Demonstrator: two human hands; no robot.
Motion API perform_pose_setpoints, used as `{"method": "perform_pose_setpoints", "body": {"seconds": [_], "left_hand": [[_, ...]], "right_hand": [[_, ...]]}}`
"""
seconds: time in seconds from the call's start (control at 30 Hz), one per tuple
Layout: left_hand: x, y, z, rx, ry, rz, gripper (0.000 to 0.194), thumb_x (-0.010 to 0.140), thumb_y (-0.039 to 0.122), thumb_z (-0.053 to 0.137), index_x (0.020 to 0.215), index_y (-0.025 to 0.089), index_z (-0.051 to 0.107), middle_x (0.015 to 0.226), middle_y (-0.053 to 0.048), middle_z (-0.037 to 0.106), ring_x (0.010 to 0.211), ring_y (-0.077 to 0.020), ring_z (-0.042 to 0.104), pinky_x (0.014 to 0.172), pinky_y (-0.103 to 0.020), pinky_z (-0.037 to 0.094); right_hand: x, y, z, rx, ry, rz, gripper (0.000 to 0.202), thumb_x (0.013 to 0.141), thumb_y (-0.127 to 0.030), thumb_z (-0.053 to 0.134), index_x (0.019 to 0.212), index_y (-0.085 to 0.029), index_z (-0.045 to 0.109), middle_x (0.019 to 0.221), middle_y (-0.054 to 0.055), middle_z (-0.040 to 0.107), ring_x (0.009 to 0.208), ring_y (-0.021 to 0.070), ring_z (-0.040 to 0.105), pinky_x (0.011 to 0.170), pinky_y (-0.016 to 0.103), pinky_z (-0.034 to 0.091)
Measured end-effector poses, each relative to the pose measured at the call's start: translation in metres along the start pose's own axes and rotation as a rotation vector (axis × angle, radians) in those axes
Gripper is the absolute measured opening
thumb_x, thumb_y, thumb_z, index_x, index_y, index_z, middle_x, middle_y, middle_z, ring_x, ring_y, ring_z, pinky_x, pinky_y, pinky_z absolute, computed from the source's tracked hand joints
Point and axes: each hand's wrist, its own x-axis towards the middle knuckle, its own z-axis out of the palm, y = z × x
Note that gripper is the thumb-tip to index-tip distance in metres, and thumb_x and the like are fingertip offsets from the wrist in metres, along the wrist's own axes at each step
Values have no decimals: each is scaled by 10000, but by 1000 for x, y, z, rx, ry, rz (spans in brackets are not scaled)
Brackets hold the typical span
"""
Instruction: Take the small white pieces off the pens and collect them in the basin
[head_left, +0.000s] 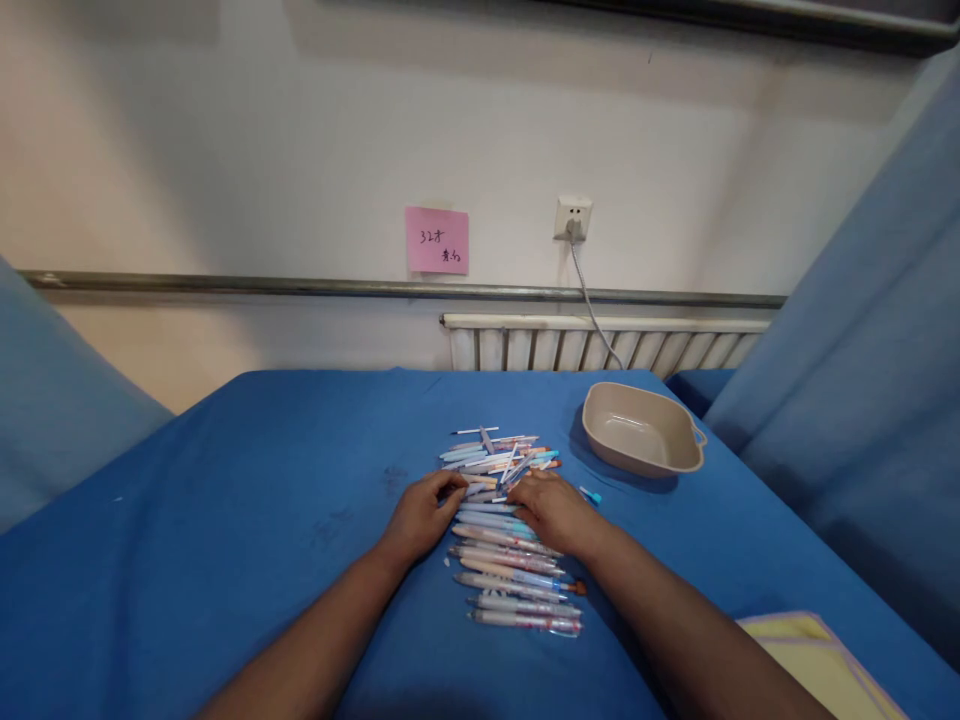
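Note:
A pile of pens [517, 462] in white, blue and orange lies loosely on the blue cloth, with some thin white sticks among them. Nearer to me, several pens [510, 590] lie side by side in a rough row, pointing left to right. My left hand [421, 512] is closed at the left ends of the pens, thumb and forefinger on a pale pen [476, 489]. Over the right part of the pile my right hand [556, 508] curls down, its fingertips closed on a pen; the hand itself partly hides what it grips.
A beige basin [637, 430] stands at the back right of the blue-covered table [247, 500]. A small blue cap-like piece [591, 495] lies beside my right wrist. Yellow cloth [817, 660] sits at the right edge. Behind are a radiator [547, 345] and a plugged-in cord [592, 310].

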Motion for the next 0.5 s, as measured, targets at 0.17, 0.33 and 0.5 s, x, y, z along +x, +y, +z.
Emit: {"method": "perform_pose_setpoints", "body": {"seconds": [0.17, 0.33, 0.5], "left_hand": [[-3, 9, -3, 1, -22, 109, 207, 820, 314, 505, 912, 203, 653, 907, -43, 675, 873, -188, 596, 811, -303, 448], [-5, 14, -5, 0, -88, 202, 229, 807, 306, 538, 993, 216, 636, 996, -52, 660, 958, -204, 558, 877, -326, 417], [-5, 15, -4, 27, -129, 191, 192, 819, 274, 509, 944, 219, 644, 959, -53, 662, 931, -210, 553, 853, -332, 417]], "right_hand": [[0, 0, 2, -3, 5, 18, 181, 841, -195, 509, 999, -189, 597, 984, 76, 624, 965, 206, 534, 865, 328, 386], [0, 6, 5, 175, 72, 48, 189, 872, -149, 442, 997, -191, 579, 979, 58, 627, 934, 168, 556, 819, 283, 414], [-1, 3, 3, 64, 8, 26, 188, 823, -181, 528, 1001, -199, 587, 986, 62, 627, 950, 198, 547, 845, 312, 402]]}}
